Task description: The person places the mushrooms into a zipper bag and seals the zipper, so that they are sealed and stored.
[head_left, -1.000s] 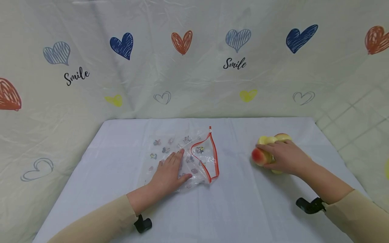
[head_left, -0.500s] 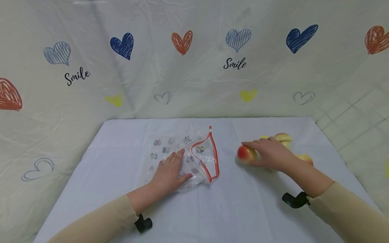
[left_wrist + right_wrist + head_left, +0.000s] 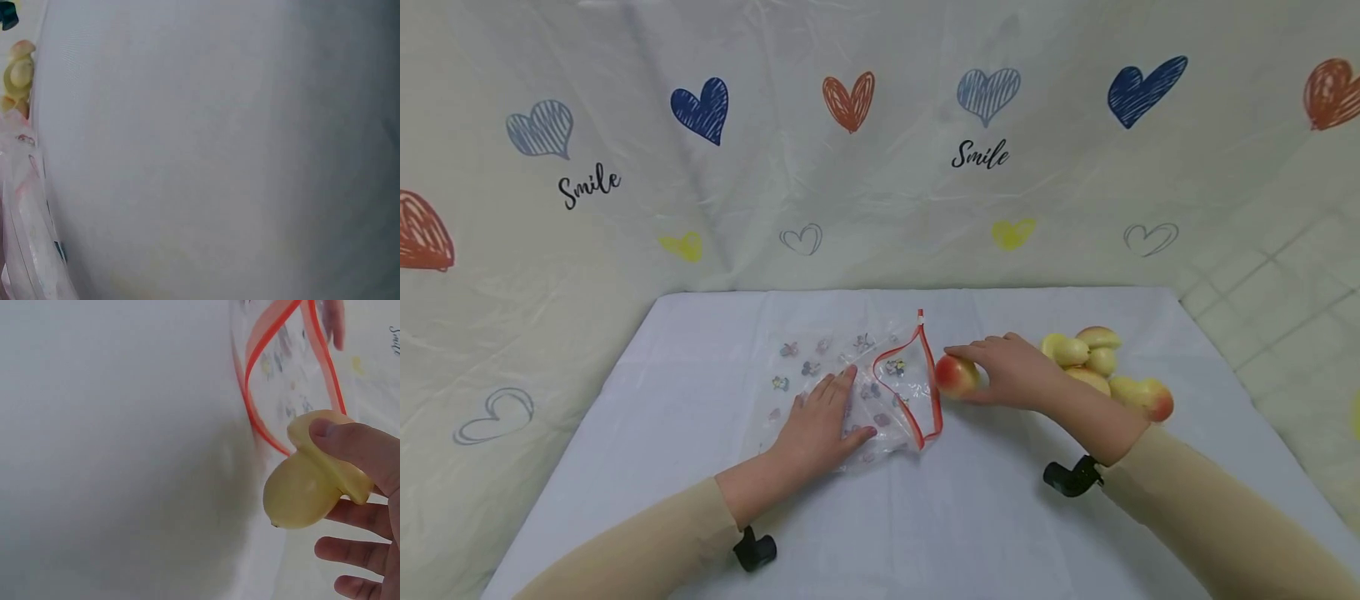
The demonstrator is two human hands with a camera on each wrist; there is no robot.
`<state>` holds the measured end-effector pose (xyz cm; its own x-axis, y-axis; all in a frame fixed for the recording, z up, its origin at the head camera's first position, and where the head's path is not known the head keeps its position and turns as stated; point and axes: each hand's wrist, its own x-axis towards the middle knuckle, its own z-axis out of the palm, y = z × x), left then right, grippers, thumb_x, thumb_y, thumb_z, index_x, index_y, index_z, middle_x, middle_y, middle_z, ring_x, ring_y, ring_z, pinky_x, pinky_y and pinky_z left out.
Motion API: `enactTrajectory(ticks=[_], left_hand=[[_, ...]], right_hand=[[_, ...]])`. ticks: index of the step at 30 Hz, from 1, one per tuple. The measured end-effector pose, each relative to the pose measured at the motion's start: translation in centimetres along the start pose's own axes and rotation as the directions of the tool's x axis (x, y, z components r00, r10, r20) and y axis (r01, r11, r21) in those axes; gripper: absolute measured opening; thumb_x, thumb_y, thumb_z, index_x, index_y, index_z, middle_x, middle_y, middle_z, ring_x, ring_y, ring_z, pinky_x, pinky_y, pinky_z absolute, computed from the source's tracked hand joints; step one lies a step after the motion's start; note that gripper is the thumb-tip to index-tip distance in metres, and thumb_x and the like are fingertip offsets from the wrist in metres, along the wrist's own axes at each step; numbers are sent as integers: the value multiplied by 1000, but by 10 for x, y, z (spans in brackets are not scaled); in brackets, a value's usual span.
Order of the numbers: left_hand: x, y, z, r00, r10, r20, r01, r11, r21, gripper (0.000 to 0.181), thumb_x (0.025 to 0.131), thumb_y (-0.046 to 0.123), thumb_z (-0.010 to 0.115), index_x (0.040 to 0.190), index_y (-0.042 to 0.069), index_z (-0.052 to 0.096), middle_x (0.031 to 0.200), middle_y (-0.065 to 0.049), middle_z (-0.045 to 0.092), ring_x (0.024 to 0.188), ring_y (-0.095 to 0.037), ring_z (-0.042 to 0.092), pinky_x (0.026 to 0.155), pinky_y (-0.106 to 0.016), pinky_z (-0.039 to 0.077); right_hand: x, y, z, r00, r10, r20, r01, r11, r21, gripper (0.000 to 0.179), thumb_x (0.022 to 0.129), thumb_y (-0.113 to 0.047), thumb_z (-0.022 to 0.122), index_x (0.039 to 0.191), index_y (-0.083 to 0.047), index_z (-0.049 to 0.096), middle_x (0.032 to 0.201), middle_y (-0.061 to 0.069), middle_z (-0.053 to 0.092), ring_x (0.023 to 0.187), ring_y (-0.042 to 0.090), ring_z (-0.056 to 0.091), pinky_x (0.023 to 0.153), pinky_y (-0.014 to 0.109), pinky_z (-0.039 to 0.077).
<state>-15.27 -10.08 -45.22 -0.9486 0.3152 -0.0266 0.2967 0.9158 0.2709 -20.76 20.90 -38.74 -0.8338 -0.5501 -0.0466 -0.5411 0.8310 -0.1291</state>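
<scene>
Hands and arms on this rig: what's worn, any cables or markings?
Left hand and right hand: bare, no gloves. Plain beige long fabric sleeves, no markings visible. Each cuff carries a small black angled device with a rounded end. No cables visible.

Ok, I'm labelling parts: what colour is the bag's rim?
Orange-red; the rim shows best in the right wrist view.
</scene>
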Motion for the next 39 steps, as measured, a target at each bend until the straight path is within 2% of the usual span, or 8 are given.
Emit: enactTrajectory(ticks=[14,22,27,31,35,39], left_hand=[[1,2,2,999,15,-29,-16,1000,-15,99,86,62,65,160,19,15,158,-6,35,146,-29,29,109,-66,28],[1,4,0,999,23,-39,-23,1000,-11,99,86,63,64,160,19,15,159,-6,33,147,-28,27,108,-66,29],[1,6,-4,999,28,-38,-28,1000,-5,98,87,63,62,160,18,15,159,-6,33,147,-28,27,109,-65,29],[0,7,-5,999,21,-28,-21,1000,-5,99,87,64,63,160,18,15,159,-6,33,148,-28,26,109,-65,29],[1,7,-5,1000,13,-24,-14,1000,-9,99,86,64,63,160,19,15,159,-6,33,147,-28,27,109,-65,29],[1,7,-4,1000,10,-27,-10,1000,-10,99,86,64,64,160,19,15,159,-7,34,147,-28,27,109,-65,29]], right_hand=[[26,-29,9,997,-75,15,74,996,49,66,79,-46,80,136,-18,61,120,2,69,109,23,62,92,46,44],[35,-36,18,999,-45,24,43,996,84,69,77,-46,82,138,-20,59,124,0,67,112,20,60,94,45,44],[36,-36,23,998,-60,14,59,995,85,70,78,-46,82,138,-21,58,124,0,67,112,20,60,95,44,45],[35,-35,24,999,-37,14,36,994,99,72,77,-51,81,139,-22,58,127,0,66,115,19,60,97,46,45],[30,-30,22,1000,-16,9,15,990,139,74,76,-55,80,139,-22,59,124,-2,66,106,17,61,97,47,45],[23,-21,22,1000,-9,10,7,982,190,70,77,-49,82,137,-21,60,123,-1,66,103,17,61,97,47,45]])
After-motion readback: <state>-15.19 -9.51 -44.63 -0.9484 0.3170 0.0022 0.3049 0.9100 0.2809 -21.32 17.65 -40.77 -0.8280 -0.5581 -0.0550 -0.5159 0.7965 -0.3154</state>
